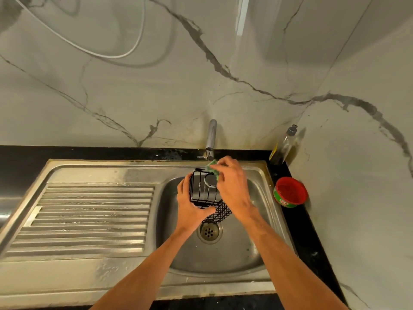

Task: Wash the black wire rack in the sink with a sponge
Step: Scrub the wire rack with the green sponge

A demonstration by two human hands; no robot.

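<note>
- Forearms reached in from the bottom edge, nearest the camera, and met over the basin.
- Steel sink (pixel 156 173) filled most of the lower view: a ribbed drainboard (pixel 89 218) lay on its left, and the basin's drain (pixel 209 232) sat open below the hands.
- Black rack (pixel 204 191) was held up above the basin under the tap (pixel 211 137), not resting on the bottom; its mesh end hung down toward the drain.
- Left hand (pixel 190 204) carried the rack from the left and below, fingers curled tight around its frame.
- Right hand (pixel 232 186) pressed on the rack's upper far corner, fingers pinched closed on the sponge.
- Red tub (pixel 290 193) stood open on the counter just right of the sink, with a soap bottle (pixel 285 145) behind it in the corner.
- Green sponge (pixel 212 167) touched the rack's top rim, mostly hidden by the fingers.
- Progress, as a judgement: scrubbing looked under way but early. No lather showed on the wires, and whether water was running could not be told. The lower mesh and the underside likely remained, then a rinse.
</note>
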